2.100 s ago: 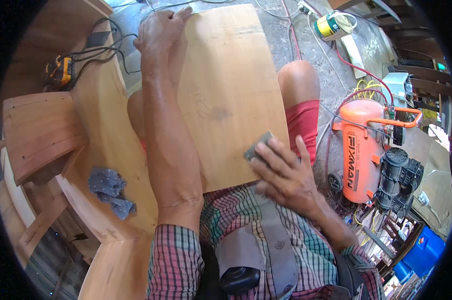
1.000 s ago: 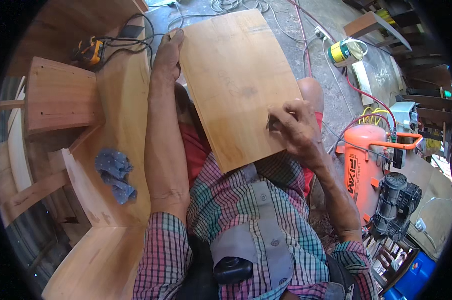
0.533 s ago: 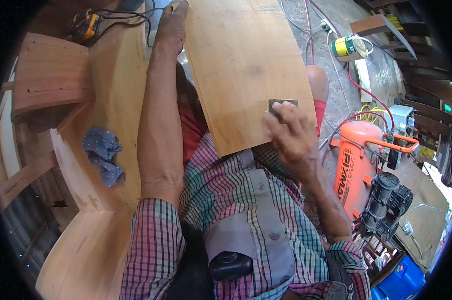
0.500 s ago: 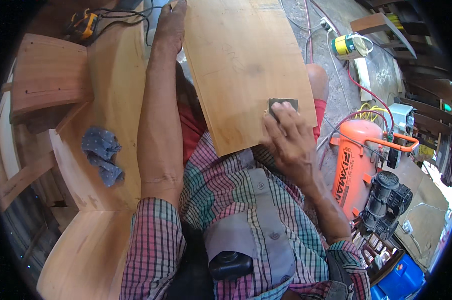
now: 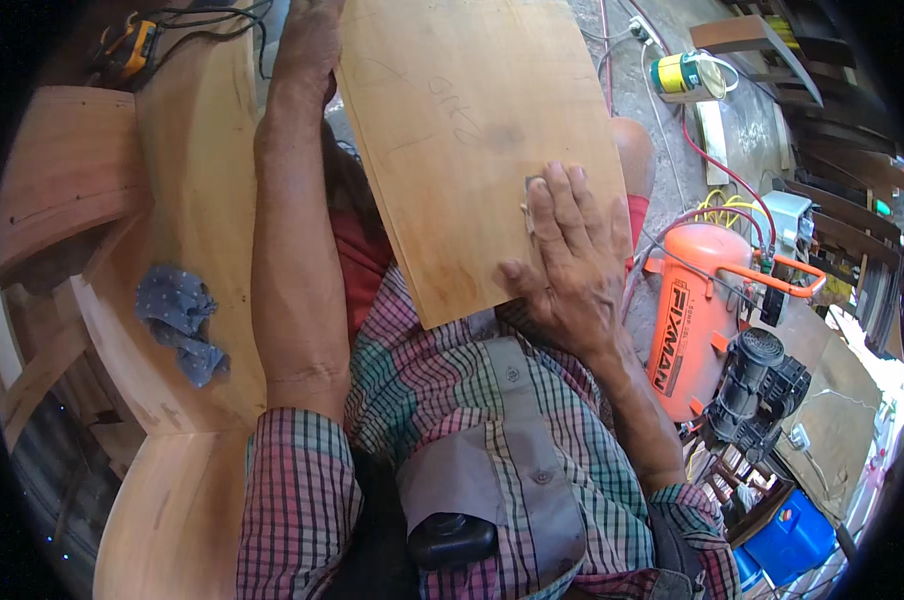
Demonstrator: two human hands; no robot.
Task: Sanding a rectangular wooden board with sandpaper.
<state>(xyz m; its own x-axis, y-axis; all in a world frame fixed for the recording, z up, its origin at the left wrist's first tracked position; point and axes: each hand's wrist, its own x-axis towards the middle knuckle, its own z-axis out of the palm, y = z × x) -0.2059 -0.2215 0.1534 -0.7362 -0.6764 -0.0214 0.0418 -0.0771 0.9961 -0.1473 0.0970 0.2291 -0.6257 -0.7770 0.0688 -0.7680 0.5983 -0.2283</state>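
right hand (image 5: 572,265) flat, fingers spread, pressing small grey sanding pad (image 5: 528,192) onto pale flat wooden board (image 5: 472,130) across my lap; left hand (image 5: 310,38) curled over board's far left edge; board looks stiff, light, smooth, best held by edges; orange air compressor (image 5: 697,300) close right, curved wooden bench (image 5: 187,200) left, crumpled blue rag (image 5: 180,318) on it.
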